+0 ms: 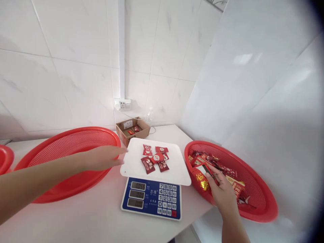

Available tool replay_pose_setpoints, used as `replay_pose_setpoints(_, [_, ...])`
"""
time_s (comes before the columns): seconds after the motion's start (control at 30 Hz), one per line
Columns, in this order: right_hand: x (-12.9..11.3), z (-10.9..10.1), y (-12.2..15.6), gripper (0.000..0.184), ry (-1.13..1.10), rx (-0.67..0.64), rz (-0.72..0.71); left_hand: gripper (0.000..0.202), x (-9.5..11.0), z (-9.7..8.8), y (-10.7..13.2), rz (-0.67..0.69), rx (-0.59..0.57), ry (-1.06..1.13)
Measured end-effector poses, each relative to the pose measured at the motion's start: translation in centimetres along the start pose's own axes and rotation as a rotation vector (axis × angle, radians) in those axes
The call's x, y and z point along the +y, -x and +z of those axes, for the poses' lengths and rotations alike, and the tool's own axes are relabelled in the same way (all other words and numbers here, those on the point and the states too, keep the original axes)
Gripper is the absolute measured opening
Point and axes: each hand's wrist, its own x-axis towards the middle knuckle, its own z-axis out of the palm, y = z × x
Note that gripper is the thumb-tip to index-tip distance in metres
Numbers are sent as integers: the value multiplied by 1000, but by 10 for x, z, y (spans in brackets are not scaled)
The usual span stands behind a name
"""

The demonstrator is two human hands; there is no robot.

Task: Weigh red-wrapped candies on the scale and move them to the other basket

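Observation:
A blue digital scale [152,198] with a white weighing tray [177,168] stands on the counter, and several red candy packets [155,158] lie on the tray. My left hand [102,157] reaches across toward the tray's left edge, fingers stretched out flat, holding nothing. My right hand [222,192] rests in the red basket [263,199] on the right, which holds many red and gold packets [215,165]; its fingers curl among them and pinch a dark packet [211,172].
A large empty red mesh basket [71,145] sits at left, with another red rim [5,157] at the far left edge. A small cardboard box [125,132] with a few packets, a clear bottle [149,117] and a wall socket [123,105] are behind the scale.

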Motion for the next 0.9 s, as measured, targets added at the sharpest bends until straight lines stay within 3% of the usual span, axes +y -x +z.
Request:
replay_pose_setpoints(0.07, [-1, 0, -1, 58, -18, -14, 0, 41, 20, 18, -31, 69, -48, -19])
replay_pose_setpoints(0.23, [3, -3, -2, 58, -46, -33, -5, 38, 48, 67, -94, 70, 18, -99])
replay_pose_setpoints(0.33, [5, -5, 0, 58, -82, -46, -13, 35, 55, 84, -110, 78, -2, -126])
replay_pose_setpoints(0.47, [3, -6, 2, 57, -82, -65, -21, 32, 52, 91, -113, 90, -13, -93])
replay_pose_setpoints(0.6, [1, -4, 3, 59, -73, -55, -1, 31, 36, 76, -105, 56, 53, -28])
replay_pose_setpoints(0.7, [3, -3, 2, 59, -82, -42, 0, 31, 16, 46, -88, 28, 98, 10])
replay_pose_setpoints(0.83, [8, -2, 1, 57, -65, -33, -29, 31, -22, -1, -47, -31, 102, 4])
replay_pose_setpoints(0.9, [9, -2, 0, 57, -57, -33, -33, 32, -39, -15, -29, -68, 97, -36])
